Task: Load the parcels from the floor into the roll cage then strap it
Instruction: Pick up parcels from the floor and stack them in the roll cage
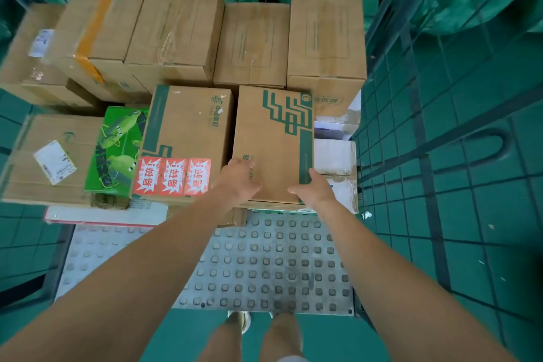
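Green floor tiles (470, 214) surround the roll cage (264, 267), whose studded steel base shows bare near the feet. Two hands are on one green-printed carton (273, 138). The left hand (239, 178) is curled over its near-left corner and the right hand (313, 188) clasps the near-right edge. It sits atop the front row inside the cage. Just left comes one carton with three red stickers (188, 126), one frog box (117, 150) and one labelled carton (53, 156). Behind stand five brown cartons (176, 23).

Label (55, 162) print blurred, unreadable — flat white parcel (117, 214) mostly hidden under cartons (188, 126).
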A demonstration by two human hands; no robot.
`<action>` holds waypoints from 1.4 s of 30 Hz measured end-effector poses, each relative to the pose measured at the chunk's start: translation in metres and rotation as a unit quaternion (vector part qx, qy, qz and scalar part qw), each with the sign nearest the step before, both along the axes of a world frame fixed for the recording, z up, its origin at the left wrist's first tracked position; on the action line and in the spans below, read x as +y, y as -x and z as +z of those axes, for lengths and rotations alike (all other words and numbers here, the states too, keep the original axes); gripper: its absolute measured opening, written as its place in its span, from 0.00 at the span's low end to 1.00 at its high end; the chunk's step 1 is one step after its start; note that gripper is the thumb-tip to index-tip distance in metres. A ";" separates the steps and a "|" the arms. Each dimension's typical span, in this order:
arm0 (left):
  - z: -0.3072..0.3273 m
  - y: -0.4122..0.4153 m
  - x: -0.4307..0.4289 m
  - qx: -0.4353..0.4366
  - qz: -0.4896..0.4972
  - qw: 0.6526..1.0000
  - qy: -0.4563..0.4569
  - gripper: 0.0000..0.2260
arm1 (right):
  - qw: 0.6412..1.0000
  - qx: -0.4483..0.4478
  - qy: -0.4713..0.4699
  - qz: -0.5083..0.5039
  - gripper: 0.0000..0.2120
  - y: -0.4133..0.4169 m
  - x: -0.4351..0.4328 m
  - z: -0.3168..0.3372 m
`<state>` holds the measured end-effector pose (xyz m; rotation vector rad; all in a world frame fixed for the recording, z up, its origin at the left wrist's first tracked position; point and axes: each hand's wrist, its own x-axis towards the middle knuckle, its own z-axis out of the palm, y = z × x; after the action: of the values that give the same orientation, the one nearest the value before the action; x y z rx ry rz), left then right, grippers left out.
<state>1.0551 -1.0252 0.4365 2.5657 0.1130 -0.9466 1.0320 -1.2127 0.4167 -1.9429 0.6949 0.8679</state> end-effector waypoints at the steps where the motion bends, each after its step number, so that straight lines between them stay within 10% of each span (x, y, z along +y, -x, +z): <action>1: 0.006 0.002 -0.001 0.006 0.010 1.000 0.018 0.26 | 1.000 -0.005 -0.011 0.001 0.35 0.002 -0.002 0.003; 7: 0.043 0.017 -0.006 0.015 0.018 0.995 0.096 0.23 | 0.996 -0.042 -0.028 -0.075 0.15 0.034 -0.008 0.049; 16: 0.110 0.078 -0.033 0.002 -0.137 0.974 0.182 0.21 | 0.936 -0.134 0.001 -0.325 0.30 0.158 0.007 0.116; 23: 0.135 0.173 -0.060 0.034 -0.227 0.940 0.253 0.08 | 0.823 -0.207 0.048 -0.527 0.28 0.294 0.046 0.153; 42: 0.179 0.565 -0.120 0.163 -0.597 0.745 0.249 0.17 | 0.427 -0.224 0.140 -0.865 0.21 0.704 0.134 0.181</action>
<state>0.4896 -1.1450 0.6157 1.7154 -1.6183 -1.5124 0.3278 -1.0787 0.5973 -0.5723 1.8510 -1.0984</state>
